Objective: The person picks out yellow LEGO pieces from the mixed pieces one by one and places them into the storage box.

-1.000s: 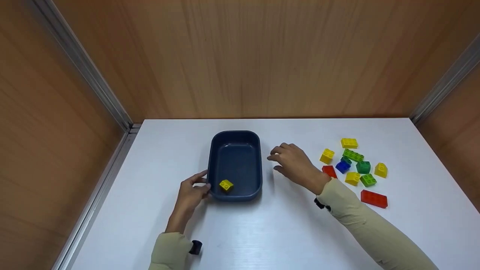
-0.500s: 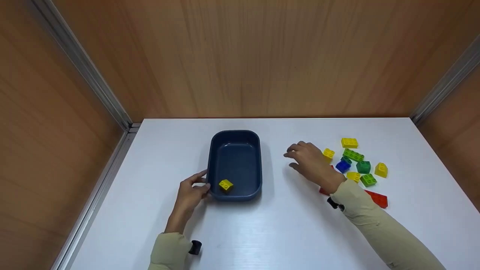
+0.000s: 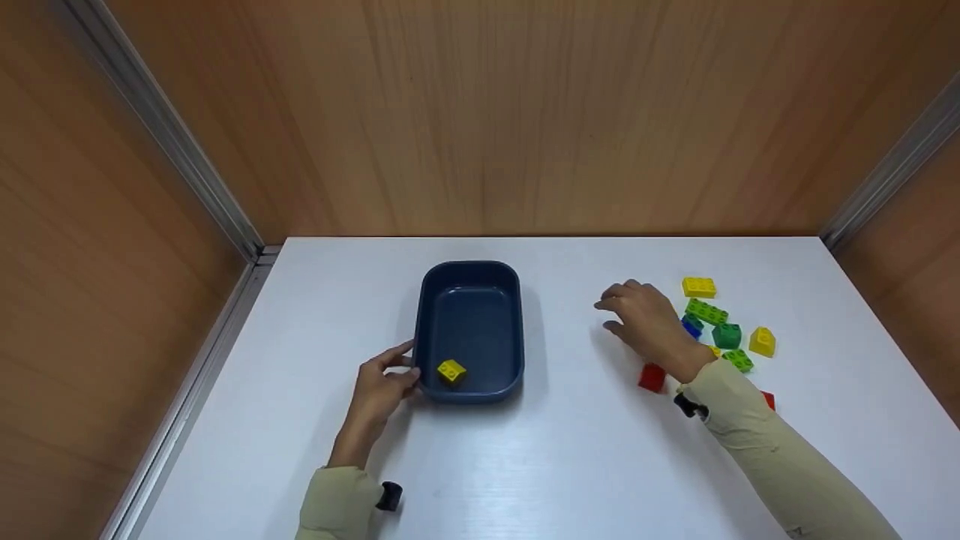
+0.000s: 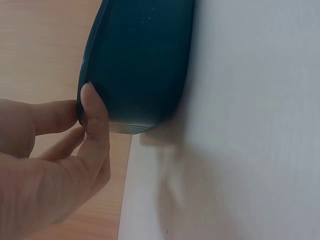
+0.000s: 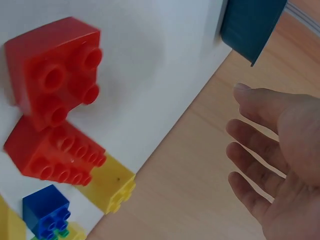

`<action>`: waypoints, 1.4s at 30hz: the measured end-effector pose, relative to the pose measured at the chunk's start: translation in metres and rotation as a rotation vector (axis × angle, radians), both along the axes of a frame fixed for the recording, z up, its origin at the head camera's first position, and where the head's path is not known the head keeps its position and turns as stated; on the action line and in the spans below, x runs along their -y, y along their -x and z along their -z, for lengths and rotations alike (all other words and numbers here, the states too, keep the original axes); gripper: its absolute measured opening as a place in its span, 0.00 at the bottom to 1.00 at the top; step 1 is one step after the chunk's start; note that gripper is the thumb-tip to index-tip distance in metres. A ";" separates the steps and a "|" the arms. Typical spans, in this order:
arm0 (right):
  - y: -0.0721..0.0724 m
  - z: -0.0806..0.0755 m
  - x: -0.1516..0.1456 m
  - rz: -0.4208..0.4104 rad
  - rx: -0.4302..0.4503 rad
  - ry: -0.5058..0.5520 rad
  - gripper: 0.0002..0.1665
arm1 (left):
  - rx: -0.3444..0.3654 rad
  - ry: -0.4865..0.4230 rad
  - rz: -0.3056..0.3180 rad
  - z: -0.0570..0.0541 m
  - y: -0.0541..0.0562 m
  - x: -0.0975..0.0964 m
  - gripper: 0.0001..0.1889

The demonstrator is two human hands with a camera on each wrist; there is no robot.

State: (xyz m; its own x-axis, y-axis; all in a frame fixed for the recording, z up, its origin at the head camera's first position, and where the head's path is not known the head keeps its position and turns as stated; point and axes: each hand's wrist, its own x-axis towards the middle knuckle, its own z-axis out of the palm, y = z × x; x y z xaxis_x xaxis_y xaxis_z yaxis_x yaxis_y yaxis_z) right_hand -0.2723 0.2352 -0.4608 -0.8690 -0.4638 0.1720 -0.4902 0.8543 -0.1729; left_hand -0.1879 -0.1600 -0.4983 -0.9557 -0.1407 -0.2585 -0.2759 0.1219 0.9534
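My left hand (image 3: 380, 391) holds the near left corner of a dark blue rectangular tray (image 3: 517, 322), thumb and fingers at its edge. In the left wrist view the thumb lies along the outside of the tray (image 4: 140, 65). One yellow toy brick (image 3: 451, 371) sits inside, near that corner. To the right, my right hand (image 3: 645, 319) hovers over the table with fingers loosely spread and nothing in them. Beneath its wrist lies a red brick (image 3: 652, 378). The right wrist view shows two red bricks, the closer red brick (image 5: 60, 70) with studs showing, beside a yellow brick (image 5: 110, 185).
Several loose bricks lie around the right forearm, among them a yellow brick (image 3: 699, 287), a long green brick (image 3: 706, 311), a dark green brick (image 3: 727, 335) and a blue brick (image 3: 691, 325). Wooden panels (image 3: 480, 120) stand behind and beside the white table (image 3: 480, 472).
My right hand has moved right, away from the tray and over the bricks, covering some and uncovering a red one. The left hand and tray have stayed put.
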 end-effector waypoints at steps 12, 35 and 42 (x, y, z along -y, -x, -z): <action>0.003 0.010 -0.029 0.058 -0.023 0.006 0.24 | -0.022 -0.001 0.006 -0.001 -0.004 0.001 0.27; 0.005 0.015 -0.067 0.153 -0.021 0.106 0.20 | -0.017 -0.024 -0.006 0.000 -0.003 0.004 0.27; 0.009 0.019 -0.071 0.204 -0.030 0.076 0.24 | -0.003 -0.019 -0.001 -0.002 -0.005 0.004 0.27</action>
